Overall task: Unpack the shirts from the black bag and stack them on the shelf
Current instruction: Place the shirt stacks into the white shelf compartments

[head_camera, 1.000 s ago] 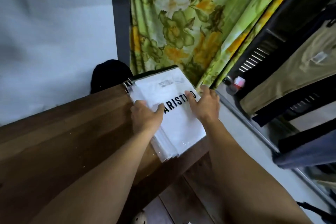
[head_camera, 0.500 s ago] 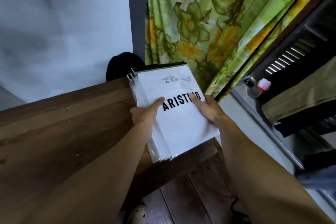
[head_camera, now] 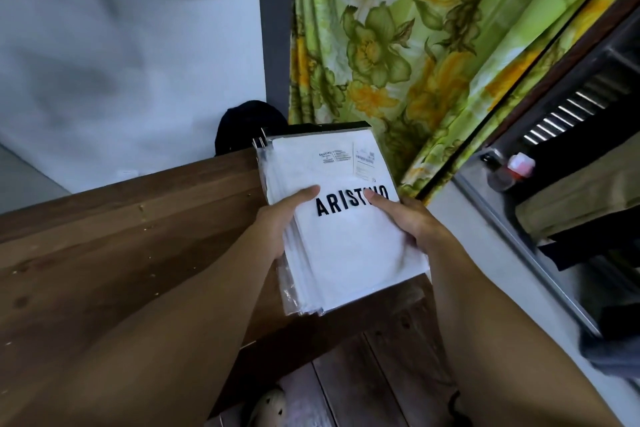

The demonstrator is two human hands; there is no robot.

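Note:
A stack of white shirts in clear plastic sleeves (head_camera: 346, 239), the top one printed ARISTINO, lies at the right end of a brown wooden shelf top (head_camera: 121, 236) and overhangs its edge. My left hand (head_camera: 280, 222) grips the stack's left side, thumb on top. On the right side, my right hand (head_camera: 412, 222) holds the stack with its thumb across the lettering. A black rounded thing (head_camera: 249, 125), perhaps the bag, shows behind the shelf's far edge.
A green and yellow flowered curtain (head_camera: 398, 45) hangs behind the stack. To the right stands a dark rack with folded khaki and dark clothes (head_camera: 581, 204) and a small bottle with a pink cap (head_camera: 509, 170). A wooden floor (head_camera: 381, 374) lies below, and a white wall (head_camera: 121, 45) is at the left.
Both hands have shifted from lying flat on the stack to gripping its two sides, and the stack's near end overhangs the shelf edge a little more.

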